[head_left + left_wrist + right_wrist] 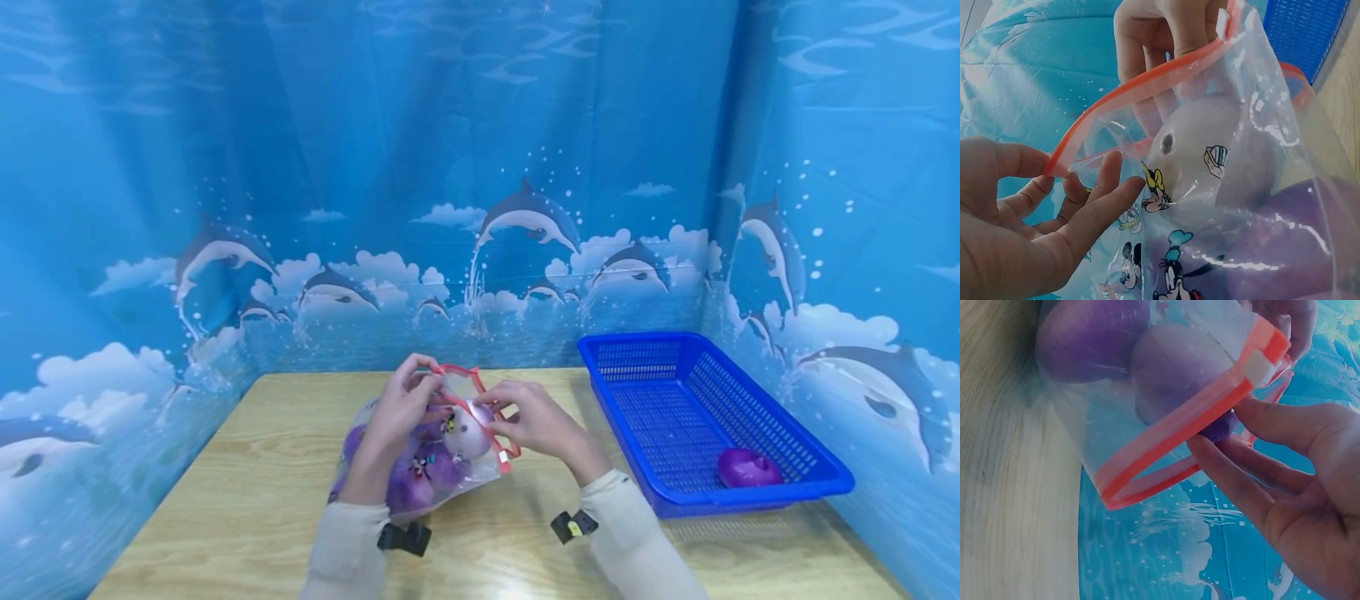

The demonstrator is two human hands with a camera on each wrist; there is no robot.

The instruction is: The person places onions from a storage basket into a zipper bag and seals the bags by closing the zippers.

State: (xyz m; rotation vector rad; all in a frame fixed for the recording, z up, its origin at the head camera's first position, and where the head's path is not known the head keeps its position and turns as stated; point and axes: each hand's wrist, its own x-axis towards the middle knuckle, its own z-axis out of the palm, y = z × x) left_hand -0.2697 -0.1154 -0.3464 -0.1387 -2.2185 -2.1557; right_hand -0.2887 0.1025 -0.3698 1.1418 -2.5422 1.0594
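Note:
A clear zip bag point(480, 478) with a red rim and cartoon figures lies on the table, its mouth spread apart. Inside are several round purple onions point(411, 490). My left hand point(401, 408) pinches one corner of the red rim point(1085, 122), other fingers against the clear plastic. At the mouth, my right hand point(536, 421) has its fingers inside the opening, gripping a pale purple onion point(1179, 375); the onion's darker end shows between thumb and fingers. In the left wrist view, that onion point(1210, 156) has a dark spot. A white slider point(1260, 367) sits on the rim.
To the right stands a blue plastic basket point(626, 417) with perforated walls. One glossy purple onion point(748, 468) lies in its near right corner. The wooden table point(225, 483) meets a blue dolphin-print curtain point(390, 167) at the back and sides.

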